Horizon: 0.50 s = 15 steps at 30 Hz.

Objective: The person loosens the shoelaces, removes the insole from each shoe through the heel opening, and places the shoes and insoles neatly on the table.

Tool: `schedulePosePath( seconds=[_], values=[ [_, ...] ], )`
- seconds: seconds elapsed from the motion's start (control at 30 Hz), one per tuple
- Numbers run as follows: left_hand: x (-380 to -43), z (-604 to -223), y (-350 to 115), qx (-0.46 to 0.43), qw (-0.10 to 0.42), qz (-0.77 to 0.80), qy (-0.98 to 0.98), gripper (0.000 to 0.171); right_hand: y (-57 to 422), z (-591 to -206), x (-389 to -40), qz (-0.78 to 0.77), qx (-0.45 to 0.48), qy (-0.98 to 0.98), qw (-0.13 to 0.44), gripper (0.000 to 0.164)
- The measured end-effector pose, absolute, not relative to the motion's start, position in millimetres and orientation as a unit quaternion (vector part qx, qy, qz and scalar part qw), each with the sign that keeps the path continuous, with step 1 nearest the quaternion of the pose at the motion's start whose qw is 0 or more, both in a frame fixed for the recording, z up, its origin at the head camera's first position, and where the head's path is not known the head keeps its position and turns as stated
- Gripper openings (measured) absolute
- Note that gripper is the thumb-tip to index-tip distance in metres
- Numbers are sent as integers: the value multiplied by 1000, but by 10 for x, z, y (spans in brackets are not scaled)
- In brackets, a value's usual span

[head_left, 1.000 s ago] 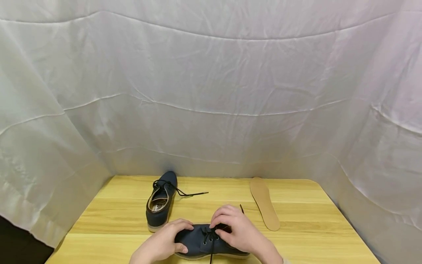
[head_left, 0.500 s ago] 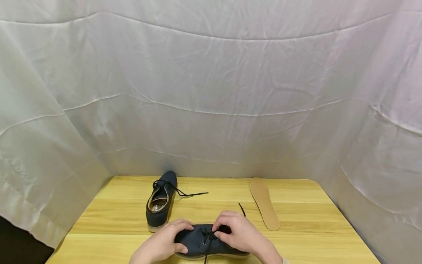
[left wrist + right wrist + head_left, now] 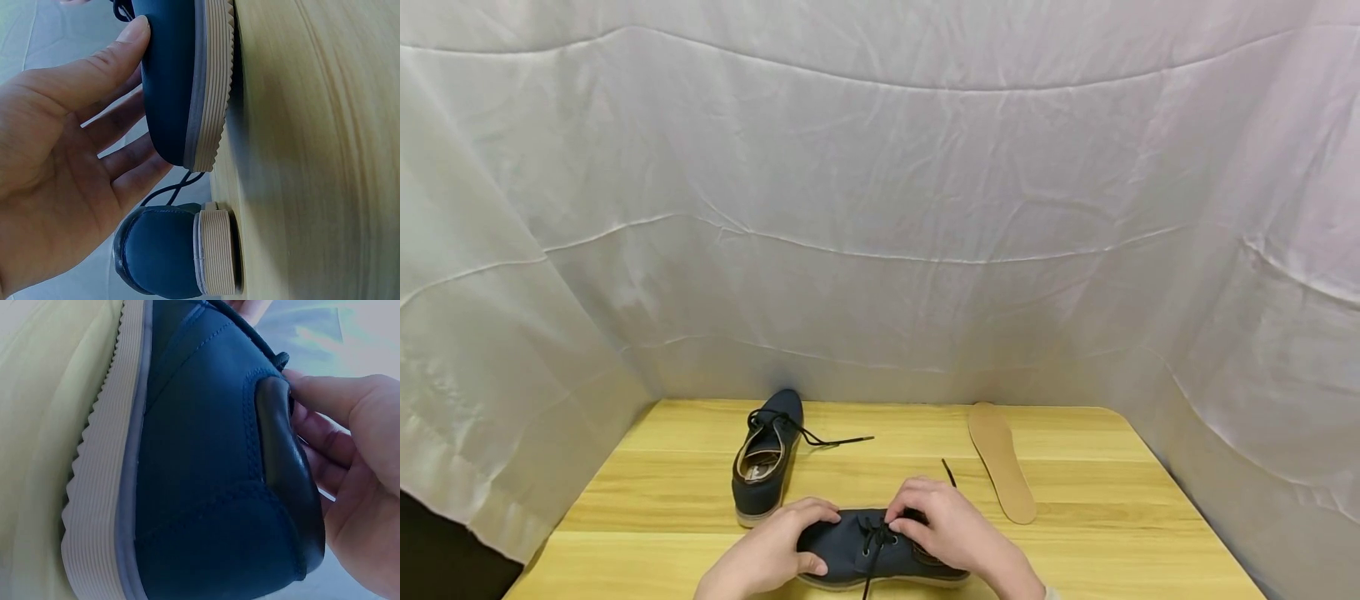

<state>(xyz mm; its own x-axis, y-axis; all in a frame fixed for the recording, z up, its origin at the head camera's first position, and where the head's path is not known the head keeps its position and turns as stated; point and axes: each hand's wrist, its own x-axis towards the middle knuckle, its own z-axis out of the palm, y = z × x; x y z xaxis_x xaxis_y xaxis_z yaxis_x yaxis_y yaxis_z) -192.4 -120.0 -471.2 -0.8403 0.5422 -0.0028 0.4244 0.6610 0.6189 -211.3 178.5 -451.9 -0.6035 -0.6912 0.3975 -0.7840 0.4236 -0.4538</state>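
Note:
A dark navy lace-up shoe (image 3: 835,543) lies sideways at the table's front, toe to the left. My left hand (image 3: 766,548) holds its toe end, thumb on the near side and fingers across the far side; in the left wrist view the thumb (image 3: 128,37) presses the upper. My right hand (image 3: 947,525) pinches the black shoelace (image 3: 872,560) near the top eyelets, just in front of the shoe's opening. One lace end hangs over the near side, another sticks out behind the right hand. In the right wrist view the thumb meets the lace beside the padded collar (image 3: 284,450).
The matching shoe (image 3: 760,493) stands behind the left hand, toe away, its lace trailing right across the wooden table (image 3: 1120,517). A tan insole (image 3: 1003,467) lies at the back right. Pale fabric (image 3: 880,317) hangs around the table's back and sides.
The right hand has shifted slightly right and down along the lacing. The near lace end has swung left, and the far end shows a little more. The left hand has stayed still.

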Motion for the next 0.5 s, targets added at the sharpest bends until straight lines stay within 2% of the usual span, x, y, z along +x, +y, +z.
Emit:
schedulePosePath(
  seconds=[0.5],
  values=[
    [-1926, -4706, -1196, 264, 96, 314, 907, 49, 1894, -4540, -2203, 329, 354, -868, 110, 5]
  ],
)
